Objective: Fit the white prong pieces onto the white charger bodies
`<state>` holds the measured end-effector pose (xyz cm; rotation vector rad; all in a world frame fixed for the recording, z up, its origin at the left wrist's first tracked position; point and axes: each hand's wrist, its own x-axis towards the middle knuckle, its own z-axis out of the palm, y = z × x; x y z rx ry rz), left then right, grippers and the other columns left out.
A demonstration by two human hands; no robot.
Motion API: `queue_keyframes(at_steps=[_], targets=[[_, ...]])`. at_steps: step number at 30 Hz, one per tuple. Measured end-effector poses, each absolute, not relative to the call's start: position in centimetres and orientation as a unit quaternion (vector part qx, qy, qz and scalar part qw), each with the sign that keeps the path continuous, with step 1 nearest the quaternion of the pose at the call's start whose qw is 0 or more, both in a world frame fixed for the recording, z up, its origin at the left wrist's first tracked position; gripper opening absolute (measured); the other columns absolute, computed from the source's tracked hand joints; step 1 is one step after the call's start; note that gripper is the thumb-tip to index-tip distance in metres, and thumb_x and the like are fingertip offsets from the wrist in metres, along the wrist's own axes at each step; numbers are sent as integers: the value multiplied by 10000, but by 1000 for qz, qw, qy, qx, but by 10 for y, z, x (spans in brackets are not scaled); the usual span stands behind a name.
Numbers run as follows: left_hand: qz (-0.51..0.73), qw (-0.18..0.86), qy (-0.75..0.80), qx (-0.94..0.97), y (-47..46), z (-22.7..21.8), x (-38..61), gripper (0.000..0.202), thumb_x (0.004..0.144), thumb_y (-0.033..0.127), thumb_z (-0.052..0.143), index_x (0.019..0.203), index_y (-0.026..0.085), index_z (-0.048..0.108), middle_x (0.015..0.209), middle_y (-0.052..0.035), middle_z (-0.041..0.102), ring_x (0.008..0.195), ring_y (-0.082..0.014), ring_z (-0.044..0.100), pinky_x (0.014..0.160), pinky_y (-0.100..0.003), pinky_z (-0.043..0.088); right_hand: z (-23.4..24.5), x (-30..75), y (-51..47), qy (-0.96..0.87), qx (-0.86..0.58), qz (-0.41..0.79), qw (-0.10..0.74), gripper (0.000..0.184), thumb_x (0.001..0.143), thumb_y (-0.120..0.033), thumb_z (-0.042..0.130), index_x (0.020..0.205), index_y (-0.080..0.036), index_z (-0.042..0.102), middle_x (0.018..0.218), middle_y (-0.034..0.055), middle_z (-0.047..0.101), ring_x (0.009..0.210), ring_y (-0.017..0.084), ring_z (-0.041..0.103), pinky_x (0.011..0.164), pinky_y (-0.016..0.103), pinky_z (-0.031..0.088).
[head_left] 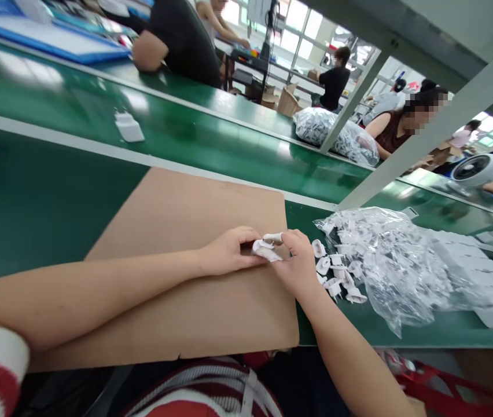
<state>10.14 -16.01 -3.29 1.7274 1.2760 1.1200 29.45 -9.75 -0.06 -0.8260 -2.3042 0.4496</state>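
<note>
Above the cardboard sheet, both hands meet around a small white plastic plug part (265,250). My left hand (231,249) has its fingers closed on the part's left side. From the right, my right hand (294,255) pinches the same part, and a white covering appears to wrap one of its fingertips. The part's details are partly hidden by the fingers. Just right of my right hand lies a loose group of white plug heads (337,272) on the green bench. Under both forearms spreads the brown cardboard sheet (229,313).
A clear bag (398,260) full of white plug parts lies at right, beside rows of white pieces (467,260). Beyond runs a green conveyor (212,139) carrying a white charger (129,126). A metal post (385,156) slants up at right. Co-workers sit across the line.
</note>
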Motion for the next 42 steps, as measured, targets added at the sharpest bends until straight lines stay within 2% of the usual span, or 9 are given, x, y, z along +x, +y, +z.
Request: queue_keyframes(at_steps=[2, 5, 10, 14, 20, 25, 28, 35, 42], targets=[[443, 351, 494, 661, -161, -33, 104, 334, 843, 440, 760, 1078, 205, 723, 1000, -49, 715, 943, -234, 659, 846, -338, 526, -3, 293, -99, -854, -333, 229, 327, 70, 841, -306, 717, 879, -247, 711, 850, 37, 715, 850, 225, 635, 802, 367, 497], [425, 359, 505, 660, -152, -32, 99, 358, 865, 496, 718, 1065, 199, 723, 984, -52, 732, 873, -226, 667, 781, -326, 538, -7, 292, -99, -815, -367, 292, 342, 341, 846, -367, 718, 1164, -246, 695, 1047, 75, 736, 1011, 261, 665, 913, 424, 527], [406, 214, 679, 573, -87, -22, 47, 447, 840, 515, 705, 1161, 205, 712, 1076, -54, 758, 924, -244, 685, 827, -318, 541, -10, 294, -97, -806, -381, 337, 303, 482, 932, -423, 621, 1363, -216, 555, 1291, 130, 683, 1101, 265, 678, 930, 440, 553], [392, 102, 781, 475, -32, -11, -19, 385, 870, 401, 658, 1162, 152, 683, 1171, -129, 728, 1061, -300, 655, 941, -373, 484, -10, 297, -96, -866, -360, 287, 195, 428, 928, -318, 638, 1336, -205, 576, 1313, 131, 678, 1116, 281, 685, 939, 454, 548], [337, 43, 864, 371, -5, -16, -72, 380, 866, 345, 649, 1176, 124, 660, 1249, -212, 690, 1210, -400, 602, 1029, -497, 431, -4, 299, -96, -891, -340, 260, 153, 361, 926, -234, 648, 1284, -227, 605, 1317, 101, 681, 1172, 280, 663, 981, 434, 526], [323, -27, 893, 311, -6, -18, -65, 794, 820, 411, 716, 1445, 14, 429, 1518, -352, 434, 1422, -499, 387, 1139, -637, 297, 2, 302, -97, -901, -337, 244, 126, 357, 925, -233, 657, 1279, -225, 613, 1249, 92, 688, 1151, 279, 656, 931, 400, 520], [338, -114, 859, 368, -20, -19, -42, 868, 877, 451, 649, 1554, 58, 273, 1654, -297, 235, 1537, -441, 203, 1215, -609, 211, 4, 304, -98, -904, -331, 243, 115, 355, 927, -235, 659, 1279, -216, 615, 1242, 89, 682, 1141, 273, 659, 896, 378, 514], [234, 29, 690, 684, -99, -52, 57, 758, 974, 627, 480, 1583, 196, 345, 1674, -156, 322, 1559, -349, 253, 1281, -541, 194, 2, 305, -98, -910, -326, 228, 121, 267, 916, -226, 672, 1181, -215, 643, 1182, 70, 689, 1055, 241, 664, 828, 336, 479], [198, 62, 626, 751, -122, -60, 99, 626, 1046, 564, 362, 1542, 197, 473, 1670, -132, 346, 1557, -310, 302, 1292, -521, 237, -4, 305, -88, -889, -354, 222, 188, 37, 940, -233, 641, 931, -211, 669, 984, 36, 694, 846, 177, 639, 729, 299, 446]])
